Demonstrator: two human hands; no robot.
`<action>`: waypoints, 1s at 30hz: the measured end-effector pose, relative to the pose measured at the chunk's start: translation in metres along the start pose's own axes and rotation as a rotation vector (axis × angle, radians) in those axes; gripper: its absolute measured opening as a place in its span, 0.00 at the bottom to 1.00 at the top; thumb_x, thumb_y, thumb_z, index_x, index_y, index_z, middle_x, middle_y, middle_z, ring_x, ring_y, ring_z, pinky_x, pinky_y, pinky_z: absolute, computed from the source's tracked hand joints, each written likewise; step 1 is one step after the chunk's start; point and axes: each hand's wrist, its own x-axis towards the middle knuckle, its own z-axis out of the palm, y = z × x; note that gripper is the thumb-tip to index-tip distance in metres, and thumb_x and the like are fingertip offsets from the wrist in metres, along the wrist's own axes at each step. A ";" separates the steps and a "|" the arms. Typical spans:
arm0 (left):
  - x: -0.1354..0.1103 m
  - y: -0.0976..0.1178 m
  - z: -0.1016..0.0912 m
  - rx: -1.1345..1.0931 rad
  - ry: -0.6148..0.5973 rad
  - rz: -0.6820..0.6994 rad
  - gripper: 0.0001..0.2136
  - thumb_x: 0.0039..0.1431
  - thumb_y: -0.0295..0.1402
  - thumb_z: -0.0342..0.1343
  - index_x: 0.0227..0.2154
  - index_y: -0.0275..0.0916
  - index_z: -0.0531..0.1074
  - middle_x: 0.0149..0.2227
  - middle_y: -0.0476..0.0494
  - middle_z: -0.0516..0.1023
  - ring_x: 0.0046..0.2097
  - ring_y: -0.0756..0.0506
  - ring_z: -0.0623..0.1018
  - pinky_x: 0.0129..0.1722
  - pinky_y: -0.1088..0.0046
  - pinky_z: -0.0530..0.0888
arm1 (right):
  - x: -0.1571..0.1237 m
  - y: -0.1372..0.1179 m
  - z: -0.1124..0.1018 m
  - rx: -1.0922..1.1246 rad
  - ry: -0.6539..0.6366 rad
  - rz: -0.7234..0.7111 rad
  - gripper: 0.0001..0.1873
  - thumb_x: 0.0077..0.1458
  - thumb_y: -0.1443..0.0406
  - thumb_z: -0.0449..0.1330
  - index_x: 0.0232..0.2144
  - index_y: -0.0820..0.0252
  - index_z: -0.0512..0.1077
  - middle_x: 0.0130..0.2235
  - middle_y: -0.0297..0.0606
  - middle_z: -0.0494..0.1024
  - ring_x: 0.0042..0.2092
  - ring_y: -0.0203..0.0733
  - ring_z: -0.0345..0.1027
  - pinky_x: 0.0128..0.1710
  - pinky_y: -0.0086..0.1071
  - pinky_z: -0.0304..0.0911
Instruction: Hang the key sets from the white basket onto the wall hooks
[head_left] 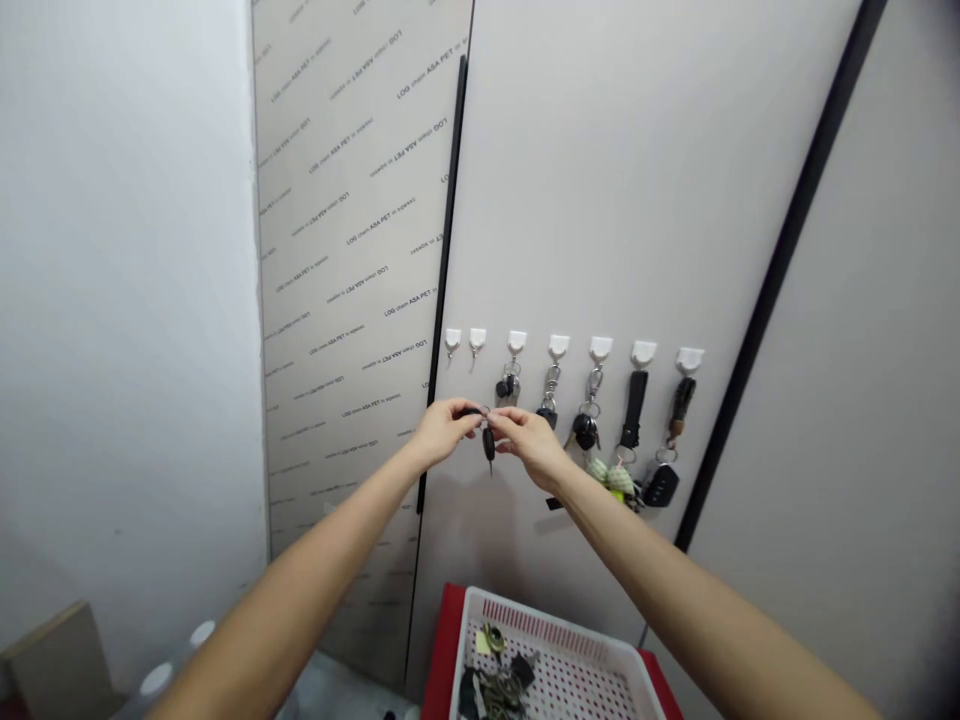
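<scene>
Both my hands are raised in front of a grey cabinet door [637, 200]. My left hand [442, 430] and my right hand [529, 440] pinch the ring of a black key [489, 443], which dangles between them. A row of white hooks [559, 346] is stuck on the door just above. The two leftmost hooks [465, 340] are bare. The other hooks carry key sets [585, 425], and two of those hang on dark straps [636, 408].
A white perforated basket [600, 650] with several keys and tags in it sits on something red [442, 650] below my arms. A white wall [120, 300] closes the left side. White bottle caps [176, 655] and a cardboard box [52, 665] lie at bottom left.
</scene>
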 end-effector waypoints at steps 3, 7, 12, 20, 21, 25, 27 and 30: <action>0.019 0.001 -0.004 0.009 0.062 -0.022 0.05 0.39 0.26 0.49 0.22 0.32 0.67 0.19 0.51 0.67 0.19 0.57 0.63 0.22 0.80 0.63 | 0.019 -0.011 0.006 0.002 0.060 -0.033 0.09 0.34 0.62 0.54 0.19 0.63 0.63 0.20 0.31 0.65 0.21 0.27 0.57 0.19 0.22 0.54; 0.051 0.004 -0.009 -0.011 0.211 -0.036 0.05 0.39 0.26 0.49 0.23 0.31 0.66 0.18 0.50 0.67 0.17 0.57 0.63 0.20 0.80 0.63 | 0.055 -0.027 0.012 -0.266 0.182 -0.115 0.07 0.36 0.64 0.51 0.17 0.64 0.63 0.18 0.33 0.66 0.20 0.29 0.59 0.17 0.23 0.54; 0.083 0.007 -0.012 0.019 0.353 -0.074 0.08 0.39 0.27 0.50 0.27 0.32 0.65 0.22 0.47 0.69 0.19 0.55 0.67 0.22 0.79 0.66 | 0.089 -0.044 0.016 -0.701 0.330 -0.244 0.08 0.37 0.67 0.49 0.20 0.64 0.67 0.19 0.36 0.69 0.23 0.33 0.63 0.24 0.25 0.57; 0.099 -0.005 -0.005 0.283 0.417 -0.093 0.06 0.39 0.30 0.51 0.23 0.33 0.67 0.25 0.43 0.72 0.29 0.50 0.71 0.31 0.76 0.65 | 0.101 -0.045 0.018 -1.001 0.334 -0.237 0.12 0.38 0.71 0.48 0.25 0.65 0.70 0.25 0.42 0.72 0.30 0.37 0.65 0.30 0.26 0.57; 0.096 -0.006 -0.006 0.307 0.400 -0.100 0.06 0.38 0.30 0.51 0.23 0.33 0.67 0.26 0.43 0.72 0.30 0.49 0.70 0.31 0.75 0.65 | 0.099 -0.044 0.017 -1.006 0.313 -0.236 0.12 0.38 0.71 0.48 0.26 0.65 0.70 0.25 0.42 0.73 0.30 0.37 0.65 0.31 0.26 0.57; 0.071 -0.017 -0.014 0.404 0.352 -0.159 0.10 0.37 0.30 0.52 0.26 0.33 0.68 0.30 0.41 0.71 0.34 0.48 0.70 0.34 0.74 0.64 | 0.079 -0.042 0.011 -1.008 0.253 -0.321 0.14 0.39 0.71 0.48 0.28 0.65 0.69 0.28 0.40 0.73 0.32 0.37 0.65 0.33 0.26 0.57; 0.052 -0.029 -0.017 0.422 0.317 -0.188 0.11 0.37 0.29 0.52 0.28 0.32 0.67 0.31 0.41 0.71 0.33 0.49 0.70 0.33 0.75 0.64 | 0.059 -0.034 0.005 -0.997 0.208 -0.373 0.13 0.39 0.69 0.48 0.28 0.64 0.70 0.28 0.39 0.73 0.31 0.36 0.65 0.33 0.26 0.56; 0.015 -0.055 -0.011 0.394 0.176 -0.221 0.11 0.40 0.27 0.49 0.30 0.31 0.67 0.28 0.43 0.72 0.29 0.51 0.70 0.29 0.78 0.65 | 0.020 -0.005 -0.006 -0.939 0.109 -0.333 0.12 0.40 0.66 0.48 0.27 0.64 0.70 0.26 0.37 0.73 0.28 0.35 0.64 0.30 0.25 0.57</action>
